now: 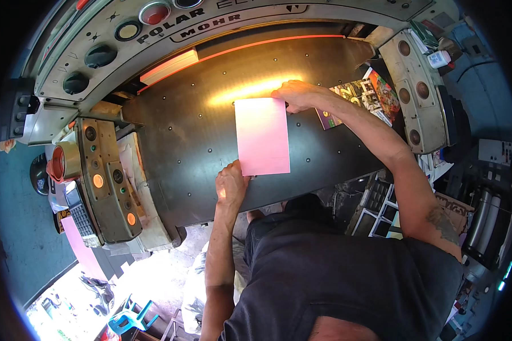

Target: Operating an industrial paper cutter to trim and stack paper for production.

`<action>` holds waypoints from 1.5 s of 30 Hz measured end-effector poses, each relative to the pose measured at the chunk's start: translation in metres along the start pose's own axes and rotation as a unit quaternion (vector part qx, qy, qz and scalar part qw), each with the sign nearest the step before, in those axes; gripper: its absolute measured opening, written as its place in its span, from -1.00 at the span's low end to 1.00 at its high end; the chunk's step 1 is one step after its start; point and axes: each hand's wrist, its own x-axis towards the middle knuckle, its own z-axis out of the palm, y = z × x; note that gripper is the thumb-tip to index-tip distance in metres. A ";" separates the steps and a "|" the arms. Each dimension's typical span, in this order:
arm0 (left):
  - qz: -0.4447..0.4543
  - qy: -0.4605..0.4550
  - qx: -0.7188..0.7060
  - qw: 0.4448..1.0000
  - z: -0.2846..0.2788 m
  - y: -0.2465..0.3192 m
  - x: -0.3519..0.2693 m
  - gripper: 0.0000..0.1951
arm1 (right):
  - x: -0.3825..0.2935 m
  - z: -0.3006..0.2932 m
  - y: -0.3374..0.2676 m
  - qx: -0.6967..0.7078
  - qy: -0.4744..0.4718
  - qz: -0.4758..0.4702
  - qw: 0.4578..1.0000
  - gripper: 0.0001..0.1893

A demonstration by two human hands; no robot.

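A pink paper stack or sheet [263,136] is between my hands over the dark metal bed [187,140] of a Polar Mohr paper cutter. My left hand [231,183] grips its near left corner, with the thumb hidden under the paper. At the far right corner my right hand [296,96] holds the edge, fingers bent around it. How thick the paper is, I cannot tell. Behind it, a bright yellow light streak falls across the bed. A pale block [169,67] lies at the back left, beside a thin red line that runs along the cutter's opening.
Printed booklets [358,100] lie on the bed's right side, partly behind my right forearm. Side consoles with buttons flank the bed, left [106,179] and right [414,91]. A tape roll [65,161] and a calculator-like keypad [80,209] sit by the left console. A blue stool [132,317] stands lower left.
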 end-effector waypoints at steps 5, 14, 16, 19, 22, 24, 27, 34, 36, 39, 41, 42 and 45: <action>-0.003 -0.008 0.012 1.000 0.001 -0.003 0.001 -0.75 | 0.004 0.002 0.000 0.015 -0.006 0.010 1.000 -0.72; 0.003 0.062 -0.057 0.996 0.013 -0.001 -0.003 -0.58 | 0.006 0.016 0.014 0.124 0.026 -0.037 0.991 -0.69; 0.004 0.069 -0.063 0.996 0.017 0.000 0.001 -0.51 | 0.005 0.028 0.020 0.124 0.053 -0.051 0.990 -0.67; 0.034 0.096 -0.094 0.990 0.018 -0.008 0.003 -0.41 | 0.005 0.036 0.021 0.113 0.082 -0.044 0.989 -0.66; 0.057 0.097 -0.123 0.986 0.007 -0.028 0.020 -0.30 | 0.001 0.042 0.032 0.108 0.100 -0.015 0.989 -0.63; 0.088 0.105 -0.107 0.985 -0.004 -0.040 0.048 -0.32 | -0.009 0.052 0.048 0.137 0.143 -0.014 0.980 -0.58; 0.106 0.216 -0.065 0.968 -0.016 -0.075 0.090 -0.40 | -0.011 0.062 0.027 0.216 0.268 0.014 0.939 -0.61; -0.056 0.235 -0.412 0.879 0.012 -0.079 0.176 -0.67 | 0.010 0.075 0.005 0.222 0.386 0.188 0.876 -0.61; -0.029 0.227 -0.438 0.870 0.005 -0.087 0.196 -0.62 | 0.026 0.070 0.011 0.225 0.402 0.191 0.867 -0.63; 0.021 0.158 -0.573 0.804 -0.005 -0.081 0.219 -0.51 | 0.045 0.070 0.033 0.272 0.422 0.196 0.843 -0.65; 0.063 0.179 -0.331 0.924 -0.012 -0.049 0.231 -0.37 | 0.046 0.071 0.066 0.171 0.437 0.240 0.850 -0.64; 0.071 0.242 -0.268 0.930 -0.017 -0.069 0.239 -0.36 | 0.066 0.061 0.058 0.186 0.433 0.231 0.851 -0.63; 0.033 0.292 -0.203 0.934 -0.023 -0.092 0.267 -0.48 | 0.099 0.042 0.064 0.190 0.440 0.216 0.851 -0.63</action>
